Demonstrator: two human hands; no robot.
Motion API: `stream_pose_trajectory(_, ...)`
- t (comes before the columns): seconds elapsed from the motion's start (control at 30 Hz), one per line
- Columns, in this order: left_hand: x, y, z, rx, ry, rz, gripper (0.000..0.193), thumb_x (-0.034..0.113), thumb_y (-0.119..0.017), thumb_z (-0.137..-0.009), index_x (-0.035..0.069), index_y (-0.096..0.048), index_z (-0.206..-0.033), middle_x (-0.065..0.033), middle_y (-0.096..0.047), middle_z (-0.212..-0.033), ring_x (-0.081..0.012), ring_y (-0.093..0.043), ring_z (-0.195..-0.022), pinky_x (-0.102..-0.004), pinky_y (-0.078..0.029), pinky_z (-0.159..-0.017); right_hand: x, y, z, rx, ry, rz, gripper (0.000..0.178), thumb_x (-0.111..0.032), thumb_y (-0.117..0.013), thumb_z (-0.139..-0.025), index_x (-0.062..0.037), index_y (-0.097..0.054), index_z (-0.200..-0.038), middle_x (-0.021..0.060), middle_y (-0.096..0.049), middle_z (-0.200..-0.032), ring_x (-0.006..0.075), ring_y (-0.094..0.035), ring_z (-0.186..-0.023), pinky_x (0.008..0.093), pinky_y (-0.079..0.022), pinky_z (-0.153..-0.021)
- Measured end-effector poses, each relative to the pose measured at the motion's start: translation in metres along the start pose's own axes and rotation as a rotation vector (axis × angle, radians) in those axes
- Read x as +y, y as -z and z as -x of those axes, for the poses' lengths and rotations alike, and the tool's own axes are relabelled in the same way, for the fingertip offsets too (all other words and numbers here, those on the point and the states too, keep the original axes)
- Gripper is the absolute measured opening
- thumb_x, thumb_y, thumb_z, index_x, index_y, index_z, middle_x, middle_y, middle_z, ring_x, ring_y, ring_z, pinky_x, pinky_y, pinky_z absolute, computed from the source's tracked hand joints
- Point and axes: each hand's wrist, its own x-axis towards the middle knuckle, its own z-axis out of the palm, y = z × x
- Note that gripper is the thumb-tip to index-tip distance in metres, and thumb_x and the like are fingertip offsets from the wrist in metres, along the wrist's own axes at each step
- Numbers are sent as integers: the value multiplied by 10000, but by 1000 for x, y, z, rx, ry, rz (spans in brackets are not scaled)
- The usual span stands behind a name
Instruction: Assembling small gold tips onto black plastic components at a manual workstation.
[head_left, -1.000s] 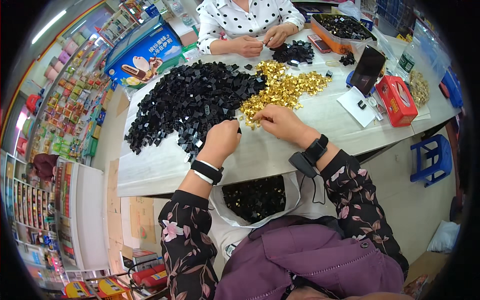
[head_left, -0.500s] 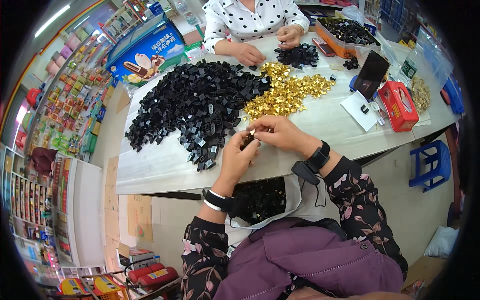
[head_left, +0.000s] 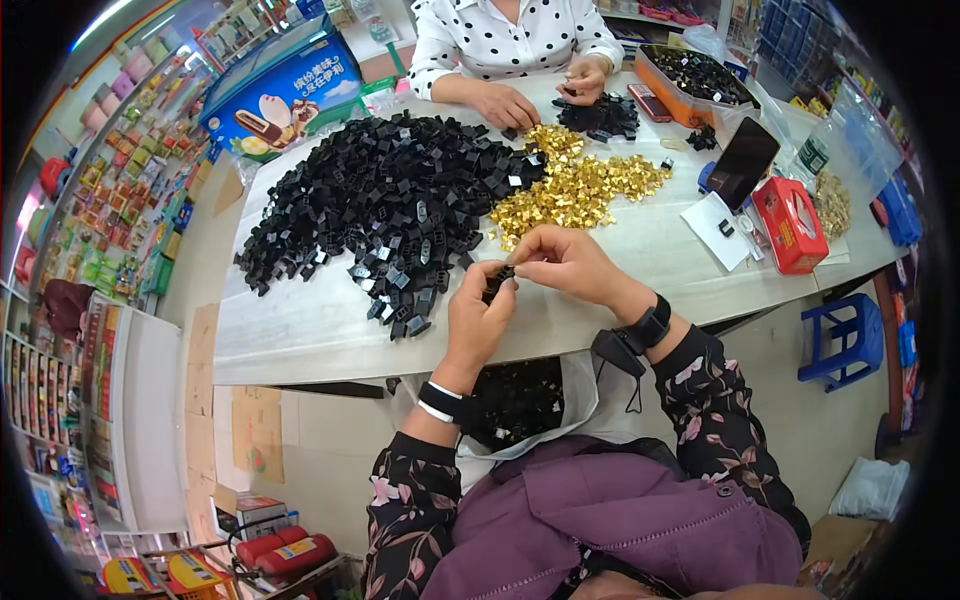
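My left hand (head_left: 479,318) is closed around one or more small black plastic pieces (head_left: 497,284), held just above the table's near edge. Against its fingertips, my right hand (head_left: 568,264) pinches at the same spot; what lies between those fingers is too small to make out. Beyond my hands spreads a heap of small gold metallic pieces (head_left: 590,192). A large mound of black plastic pieces (head_left: 380,195) covers the left of the table. Below the table edge, a white bag (head_left: 582,398) holds black pieces mixed with gold bits.
Across the table (head_left: 300,350), a person's hands (head_left: 507,104) work by a smaller black pile (head_left: 602,116). To the right are an orange bin (head_left: 668,97), a propped phone (head_left: 743,160), a red box (head_left: 790,225) and a white paper (head_left: 714,232). A blue stool (head_left: 843,340) stands at right.
My fingers have shifted slightly, and the gold glint between them no longer shows. Across the table, the other person's hands have moved a little. The whole view has tilted slightly.
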Motion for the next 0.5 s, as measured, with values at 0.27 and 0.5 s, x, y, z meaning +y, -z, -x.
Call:
stream_pose_trajectory(0.27,2,2,2,-25,-36,84,217,70,-591,-868,25,-594,-1081,-41,-635,-873,-78,-595,-699,-235,-487,-619,-6,-9,6,65,-244,-173,130,-107,-635,-841,-25,-616,-939,4,-615,-849,59,-556,-723,206,-462,-649)
stream_pose_trajectory(0.5,-2,4,2,-56,-94,77,209,69,-585,-865,25,-599,-1069,-73,-650,-898,-124,-625,-723,-269,-502,-642,-12,-15,7,75,-286,-192,129,-160,-626,-866,-39,-600,-898,-1,-607,-789,58,-550,-689,199,-460,-628)
